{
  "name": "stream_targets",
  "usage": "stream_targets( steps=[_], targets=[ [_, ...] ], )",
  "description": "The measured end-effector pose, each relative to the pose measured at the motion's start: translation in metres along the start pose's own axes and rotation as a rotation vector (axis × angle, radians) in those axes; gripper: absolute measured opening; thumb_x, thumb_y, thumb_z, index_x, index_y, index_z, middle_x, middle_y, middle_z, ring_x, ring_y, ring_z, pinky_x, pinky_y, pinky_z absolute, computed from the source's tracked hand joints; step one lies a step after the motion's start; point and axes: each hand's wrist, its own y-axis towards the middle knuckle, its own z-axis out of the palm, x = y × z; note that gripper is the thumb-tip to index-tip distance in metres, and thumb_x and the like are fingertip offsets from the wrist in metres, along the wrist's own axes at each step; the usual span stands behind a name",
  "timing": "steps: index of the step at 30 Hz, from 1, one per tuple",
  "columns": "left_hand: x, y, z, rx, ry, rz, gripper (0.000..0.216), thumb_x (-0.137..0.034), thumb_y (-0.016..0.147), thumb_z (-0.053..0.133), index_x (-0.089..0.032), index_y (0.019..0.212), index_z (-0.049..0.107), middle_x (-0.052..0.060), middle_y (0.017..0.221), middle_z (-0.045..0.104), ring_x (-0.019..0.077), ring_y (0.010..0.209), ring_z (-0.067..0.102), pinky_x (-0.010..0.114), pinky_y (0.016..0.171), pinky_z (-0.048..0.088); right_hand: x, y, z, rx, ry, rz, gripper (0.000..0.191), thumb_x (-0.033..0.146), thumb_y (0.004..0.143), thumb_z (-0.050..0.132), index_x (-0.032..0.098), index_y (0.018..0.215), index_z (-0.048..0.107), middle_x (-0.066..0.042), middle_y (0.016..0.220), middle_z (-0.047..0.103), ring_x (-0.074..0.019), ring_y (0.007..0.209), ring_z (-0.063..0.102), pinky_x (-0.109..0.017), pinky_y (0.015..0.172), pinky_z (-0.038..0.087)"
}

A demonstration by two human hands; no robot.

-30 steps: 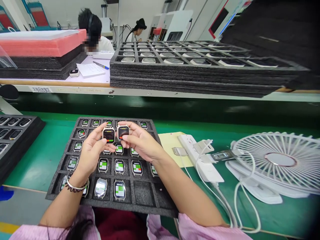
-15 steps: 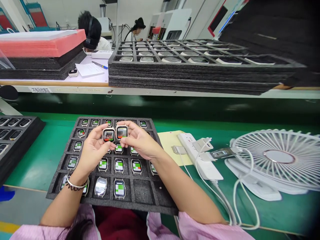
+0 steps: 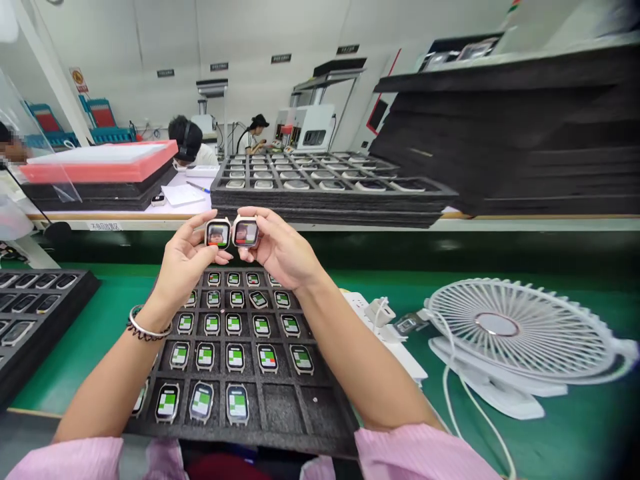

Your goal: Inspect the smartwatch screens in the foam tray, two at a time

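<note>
Side by side in front of me, two smartwatch cases without straps are held up with their screens toward me. My left hand (image 3: pixel 187 257) pinches the left smartwatch (image 3: pixel 218 234) by its edges. My right hand (image 3: pixel 285 250) grips the right smartwatch (image 3: pixel 246 233) between thumb and fingers. A narrow gap separates the two, and both screens show reflections. Below my hands lies a black foam tray (image 3: pixel 280 437), its pockets holding several more watches with green and white screens. Two pockets at its near right hold no watch. My forearms cover parts of its sides.
A white fan (image 3: pixel 500 327) and a power strip (image 3: pixel 400 353) with cables stand on the right. Another tray of watches (image 3: pixel 37 313) lies at left. Stacked foam trays (image 3: pixel 325 203) and a pink foam block (image 3: pixel 110 163) occupy the shelf ahead. Other people sit beyond it.
Both hands have lifted the two watches up, away from the tray. My view has tilted upward, showing more of the room, and the watches stay side by side.
</note>
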Motion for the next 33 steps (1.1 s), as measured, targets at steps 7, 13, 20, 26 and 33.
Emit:
stream_targets(
  steps=[7,13,20,26,33],
  targets=[
    [-0.023,0.056,0.013,0.091,0.088,0.317,0.054,-0.018,0.077,0.076,-0.024,0.127,0.058,0.002,0.1,0.067,0.0112,0.07,0.07,0.024,0.07,0.062,0.054,0.034,-0.001,0.059,-0.159,-0.157,0.036,0.027,0.084,0.064,0.02,0.117,0.054,0.0,0.09,0.063,-0.0124,0.065,0.061,-0.025,0.058,0.05],
    [-0.031,0.084,0.019,0.094,0.058,0.452,0.058,-0.023,0.074,0.083,-0.027,0.127,0.059,0.001,0.098,0.066,0.0111,0.07,0.069,0.021,0.066,0.059,0.082,0.045,0.0,0.119,-0.294,-0.24,0.057,0.013,0.07,0.067,0.02,0.124,0.052,0.001,0.092,0.063,-0.0133,0.071,0.063,-0.026,0.065,0.053],
    [-0.043,0.096,0.023,0.108,0.026,0.482,0.06,-0.032,0.072,0.087,-0.028,0.125,0.06,0.0,0.093,0.066,0.0108,0.066,0.068,0.023,0.065,0.059,0.102,0.048,0.007,0.135,-0.369,-0.266,0.056,0.015,0.071,0.069,0.019,0.125,0.052,0.001,0.092,0.063,-0.0139,0.072,0.063,-0.027,0.064,0.053],
    [-0.056,0.095,0.028,0.087,0.013,0.49,0.059,-0.029,0.071,0.086,-0.027,0.124,0.06,0.0,0.094,0.067,0.0101,0.064,0.067,0.021,0.061,0.056,0.113,0.05,0.013,0.169,-0.368,-0.299,0.054,0.015,0.074,0.071,0.02,0.124,0.052,0.0,0.092,0.064,-0.0134,0.072,0.064,-0.024,0.061,0.053],
    [-0.067,0.086,0.036,0.034,-0.01,0.437,0.054,-0.025,0.072,0.081,-0.023,0.121,0.06,-0.001,0.089,0.066,0.0098,0.061,0.066,0.021,0.058,0.055,0.115,0.045,0.019,0.159,-0.399,-0.313,0.051,0.02,0.076,0.074,0.021,0.123,0.053,0.0,0.089,0.064,-0.0138,0.071,0.064,-0.026,0.061,0.052]
  ],
)
